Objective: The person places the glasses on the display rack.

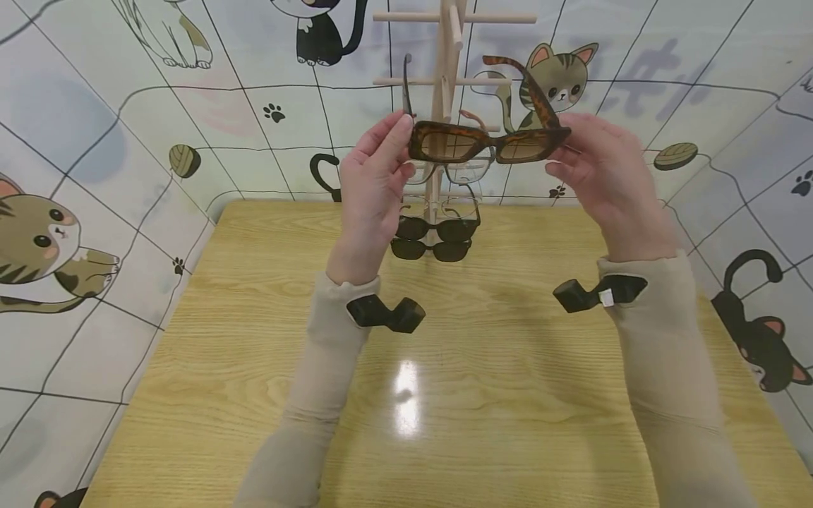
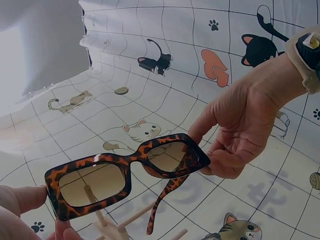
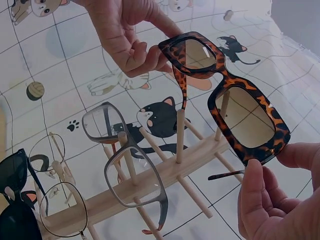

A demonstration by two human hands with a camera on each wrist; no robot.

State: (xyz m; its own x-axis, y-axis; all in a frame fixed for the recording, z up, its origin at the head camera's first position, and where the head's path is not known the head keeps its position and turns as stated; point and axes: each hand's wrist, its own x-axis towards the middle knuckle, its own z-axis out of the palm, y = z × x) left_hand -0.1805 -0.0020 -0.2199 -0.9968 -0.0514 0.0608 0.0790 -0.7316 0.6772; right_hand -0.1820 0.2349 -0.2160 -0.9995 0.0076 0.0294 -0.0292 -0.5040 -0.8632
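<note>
A pair of tortoiseshell sunglasses with brown lenses is held up in front of a wooden stand. My left hand pinches one end of the frame. At the opposite end, my right hand pinches the other corner by the hinge. In the right wrist view the sunglasses are unfolded, temples pointing toward the stand, and apart from its pegs. Just below them hang grey-framed glasses on the stand.
Lower on the stand are thin wire-framed glasses and two pairs of dark sunglasses. Bare pegs stick out at the top. The stand rises at the back of a wooden table, before a cat-patterned cloth.
</note>
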